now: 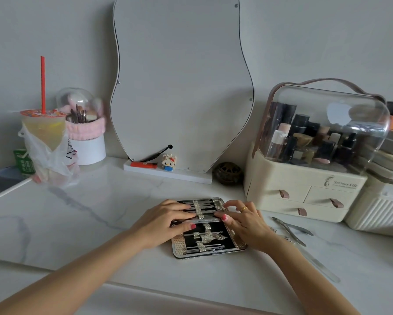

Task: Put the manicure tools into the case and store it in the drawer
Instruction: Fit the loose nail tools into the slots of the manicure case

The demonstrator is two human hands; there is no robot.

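Your case [208, 228] lay open on the bench [100, 212] right in front of you, hinge line running left to right, one half toward you and one half away. Both hands worked at that hinge line. Your left hand [168, 220] came in from the case's left edge, fingers laid fairly straight over a slim tool in the far half, thumb down on the near half. Your right hand [242, 221] came from the case's right edge, fingers curled, and seemed to pinch the other end of that tool, though the fingers hid the contact.

The move ahead, as I judge it, turned on what waited to the right of the case: the nippers [292, 230] lay there, long axis slanting from far-left to near-right, nearer your right hand. A clear nail file [318, 264] lay nearer you, on much the same slant. Something small and shiny showed at your right wrist; I could not name it. So two loose tools counted for certain.

Beyond the nippers stood one cream organiser [304, 185] with three drawers, each with a brown pull.
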